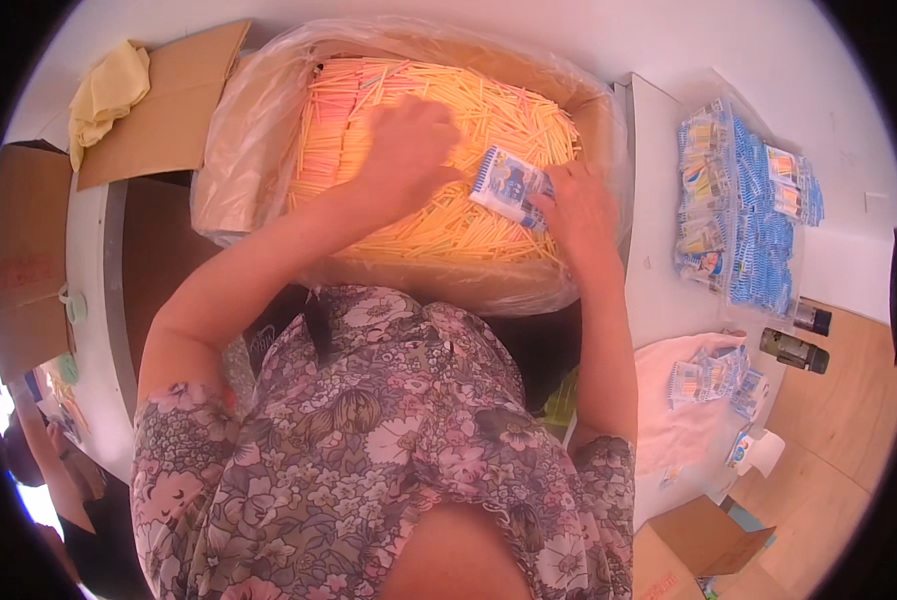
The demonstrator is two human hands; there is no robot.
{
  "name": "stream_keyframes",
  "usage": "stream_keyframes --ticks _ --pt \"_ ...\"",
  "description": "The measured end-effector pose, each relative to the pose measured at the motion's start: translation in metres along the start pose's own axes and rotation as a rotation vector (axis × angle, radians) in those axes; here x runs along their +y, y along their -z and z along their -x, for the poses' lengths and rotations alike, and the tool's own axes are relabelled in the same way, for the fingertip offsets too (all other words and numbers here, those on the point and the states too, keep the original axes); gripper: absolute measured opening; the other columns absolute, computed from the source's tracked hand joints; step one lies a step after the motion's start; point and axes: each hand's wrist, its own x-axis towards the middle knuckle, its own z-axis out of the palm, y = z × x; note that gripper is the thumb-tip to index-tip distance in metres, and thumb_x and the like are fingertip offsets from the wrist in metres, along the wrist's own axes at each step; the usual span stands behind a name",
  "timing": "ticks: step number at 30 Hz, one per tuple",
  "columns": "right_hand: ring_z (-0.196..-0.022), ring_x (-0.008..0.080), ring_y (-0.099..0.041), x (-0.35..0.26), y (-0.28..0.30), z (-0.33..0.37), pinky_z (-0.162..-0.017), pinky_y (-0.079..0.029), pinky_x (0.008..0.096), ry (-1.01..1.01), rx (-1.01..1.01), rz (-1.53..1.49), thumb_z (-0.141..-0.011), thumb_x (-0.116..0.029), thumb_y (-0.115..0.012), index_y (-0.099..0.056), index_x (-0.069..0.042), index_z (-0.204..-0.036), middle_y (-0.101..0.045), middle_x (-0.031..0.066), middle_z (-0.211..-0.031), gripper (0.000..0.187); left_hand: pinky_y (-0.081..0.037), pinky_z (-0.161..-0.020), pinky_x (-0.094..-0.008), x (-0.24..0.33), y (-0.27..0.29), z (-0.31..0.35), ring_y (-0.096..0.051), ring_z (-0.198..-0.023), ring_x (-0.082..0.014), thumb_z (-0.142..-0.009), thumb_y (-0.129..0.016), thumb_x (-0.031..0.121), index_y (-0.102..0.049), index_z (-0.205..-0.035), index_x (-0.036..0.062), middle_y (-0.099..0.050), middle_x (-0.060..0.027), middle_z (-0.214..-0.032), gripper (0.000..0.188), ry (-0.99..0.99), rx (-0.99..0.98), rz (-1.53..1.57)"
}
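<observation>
A wide cardboard box lined with clear plastic stands in front of me, filled with thin yellow, orange and pink sticks. Over the middle of the sticks hovers my left hand, its fingers bent and the thumb apart from them. No thing shows between them. My right hand pinches the right end of a small blue-and-white packet between thumb and fingers. The packet lies tilted just above the sticks, to the right of my left hand. What is inside the packet cannot be seen.
A clear bin of blue packets stands at the right. Nearer lies a pink cloth with several packets. Two dark cylinders sit beside the bin. Left are cardboard flaps and a yellow cloth. Another person's arm shows lower left.
</observation>
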Motion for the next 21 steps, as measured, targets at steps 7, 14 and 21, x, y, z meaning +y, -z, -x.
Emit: stream_keyframes --ticks 7,14,21 --pt "-0.086 0.0326 -0.055 -0.009 0.007 -0.002 -0.073 -0.043 0.042 -0.042 0.038 -0.153 -0.07 -0.009 -0.068 -0.057 -0.003 -0.082 -0.058 0.0131 -0.086 0.017 -0.03 -0.074 -0.0418 0.03 -0.058 -0.041 -0.049 -0.096 -0.0219 -0.062 -0.075 0.018 -0.064 -0.083 0.0138 -0.057 -0.0009 -0.088 0.024 -0.135 -0.328 0.025" --pt "-0.092 0.0336 -0.056 0.003 0.005 0.005 -0.078 -0.044 0.0407 -0.016 0.049 -0.222 -0.07 -0.003 -0.067 -0.058 -0.002 -0.098 -0.058 0.0157 -0.094 0.03 -0.028 -0.075 -0.0419 0.023 -0.059 -0.048 -0.051 -0.089 -0.0213 -0.071 -0.071 0.018 -0.066 -0.072 0.0143 -0.061 0.0013 -0.079 0.006 -0.032 -0.488 0.131" --pt "-0.1 0.0324 -0.054 0.006 0.017 0.008 -0.084 -0.044 0.0382 -0.13 0.165 -0.452 -0.067 -0.004 -0.073 -0.054 -0.002 -0.111 -0.056 0.0163 -0.108 0.048 -0.027 -0.076 -0.0416 0.022 -0.052 -0.042 -0.051 -0.091 -0.0199 -0.076 -0.068 0.019 -0.069 -0.077 0.0166 -0.061 0.0025 -0.081 0.003 -0.169 -0.06 0.26"
